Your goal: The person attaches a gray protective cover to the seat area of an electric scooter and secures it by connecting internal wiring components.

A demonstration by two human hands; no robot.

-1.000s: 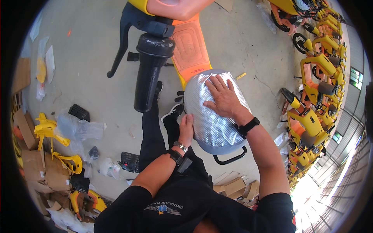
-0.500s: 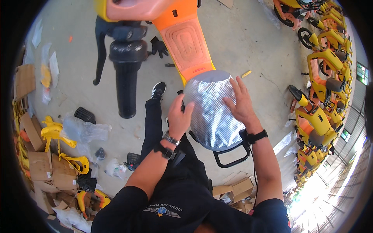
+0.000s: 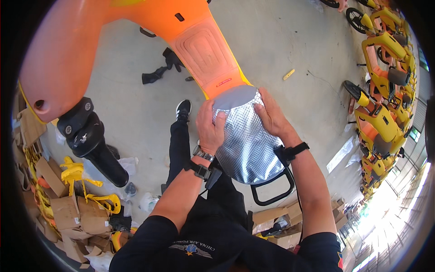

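Note:
A shiny silver quilted seat cover [image 3: 249, 140] lies over the seat of an orange and yellow scooter, with a grey patch [image 3: 235, 97] at the seat's front end. My left hand [image 3: 211, 129] grips the cover's front left edge, thumb on top and fingers down the side. On the opposite edge my right hand [image 3: 273, 115] holds the cover the same way, its thumb pointing inward. Behind the seat a black rear rack handle [image 3: 274, 192] sticks out. The scooter's footboard [image 3: 210, 54] runs forward from the seat.
The scooter's black handlebar grip [image 3: 106, 163] juts out at the left. Black gloves [image 3: 172, 59] and a small yellow piece [image 3: 289, 74] lie on the concrete floor. Cardboard boxes [image 3: 65, 213] and yellow plastic parts [image 3: 74, 172] pile up at the left. Several yellow scooters [image 3: 376, 118] line the right.
My left hand has come from beside the seat onto the cover's front left edge. My right fingers have wrapped closer around the front right edge. The handlebar appears lower and further left.

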